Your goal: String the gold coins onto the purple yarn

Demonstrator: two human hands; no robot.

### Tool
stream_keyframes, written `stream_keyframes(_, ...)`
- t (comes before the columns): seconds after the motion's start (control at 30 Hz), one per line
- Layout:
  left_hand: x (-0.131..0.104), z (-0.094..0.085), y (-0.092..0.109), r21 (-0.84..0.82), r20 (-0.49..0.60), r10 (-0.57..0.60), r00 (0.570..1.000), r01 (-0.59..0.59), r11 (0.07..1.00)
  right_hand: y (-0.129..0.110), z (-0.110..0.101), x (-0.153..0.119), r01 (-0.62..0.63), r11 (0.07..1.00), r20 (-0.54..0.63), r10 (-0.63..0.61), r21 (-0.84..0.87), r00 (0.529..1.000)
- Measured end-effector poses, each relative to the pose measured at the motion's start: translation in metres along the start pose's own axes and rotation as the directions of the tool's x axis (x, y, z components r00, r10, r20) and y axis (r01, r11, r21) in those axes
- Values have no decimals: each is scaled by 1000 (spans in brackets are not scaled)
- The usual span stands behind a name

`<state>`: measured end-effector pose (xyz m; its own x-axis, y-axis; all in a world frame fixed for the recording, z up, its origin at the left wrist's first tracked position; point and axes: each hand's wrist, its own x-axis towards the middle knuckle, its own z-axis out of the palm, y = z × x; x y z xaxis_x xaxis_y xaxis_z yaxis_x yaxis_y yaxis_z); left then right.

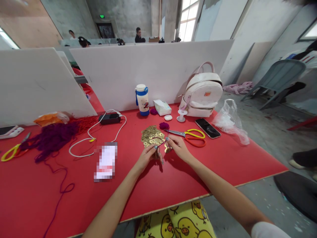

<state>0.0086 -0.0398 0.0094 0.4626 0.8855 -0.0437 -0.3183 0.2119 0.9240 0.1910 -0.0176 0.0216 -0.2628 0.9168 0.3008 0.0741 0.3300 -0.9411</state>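
Observation:
Both my hands are raised over the red table, close together. My left hand (151, 154) pinches a thin purple cord (161, 143) between thumb and index finger. The cord runs across to my right hand (177, 147), whose thumb and index finger are pressed together on it. A pile of gold coin-like discs (151, 135) lies just beyond my hands, and a few more discs (167, 148) show between them. A small purple yarn ball (164, 125) sits behind the pile. Scissors (195, 135) with yellow and red handles lie beyond my right hand.
On the red table (138, 205) stand a bottle (143, 100), tissue pack (162, 107), white spool (181, 115) and backpack (204, 92). A dark phone (208, 128) and plastic bag (231, 122) lie right. Left are a pixelated phone (106, 162), cable, power bank (109, 118), purple yarn (53, 137) and scissors (13, 152).

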Motion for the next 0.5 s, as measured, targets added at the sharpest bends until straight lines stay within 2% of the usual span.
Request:
stream_keyframes(0.17,1,-8,6,79,-77,78,994,-72,994,4,0,0,-52,998,30,54,-43,998)
stream_keyframes(0.3,-1,-10,10,183,-31,78,996,-72,981,13,0,2,-80,986,32,86,-143,996)
stream_keyframes(0.4,-3,-9,13,338,-19,70,997,-60,939,15,-1,4,-21,966,41,33,-256,999)
stream_keyframes(0.5,-4,-9,15,503,-36,105,994,-72,861,12,-1,6,79,965,80,-61,-249,995)
